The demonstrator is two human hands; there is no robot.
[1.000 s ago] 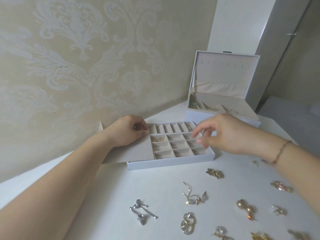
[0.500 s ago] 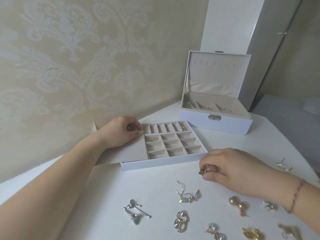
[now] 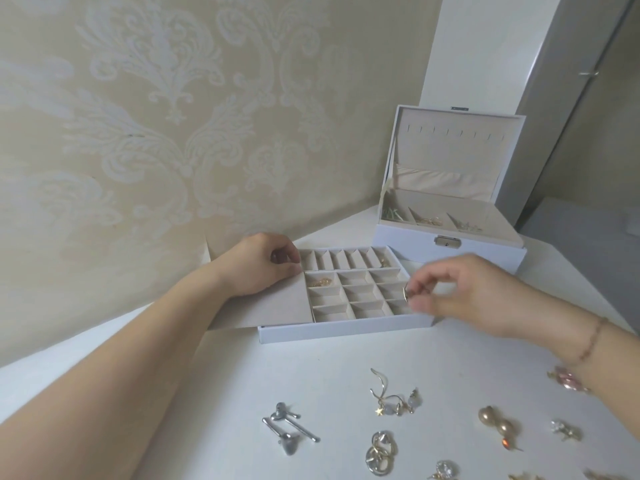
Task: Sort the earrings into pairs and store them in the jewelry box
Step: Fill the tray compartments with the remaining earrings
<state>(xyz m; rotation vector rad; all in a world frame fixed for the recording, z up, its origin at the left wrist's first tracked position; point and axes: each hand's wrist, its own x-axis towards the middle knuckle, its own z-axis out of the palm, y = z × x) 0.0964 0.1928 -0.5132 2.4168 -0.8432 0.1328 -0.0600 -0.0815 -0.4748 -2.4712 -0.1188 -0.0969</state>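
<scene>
A white divided tray lies on the table, with a gold earring in one left cell and another in the back row. My left hand rests on the tray's back left corner, fingers curled against it. My right hand hovers over the tray's right side, pinching a small gold earring between thumb and fingertips. Behind stands the open white jewelry box with some jewelry inside. Loose earrings lie in front: silver bars, a gold star dangle, chain links, gold balls.
The table is white and meets a patterned wall on the left. More earrings lie at the right and bottom edge: a pink stone piece, a crystal stud, another crystal one. A grey cabinet stands behind the box.
My right hand picked up a gold earring from the table in front of the tray and carried it up over the tray's right cells. My left hand stayed on the tray.
</scene>
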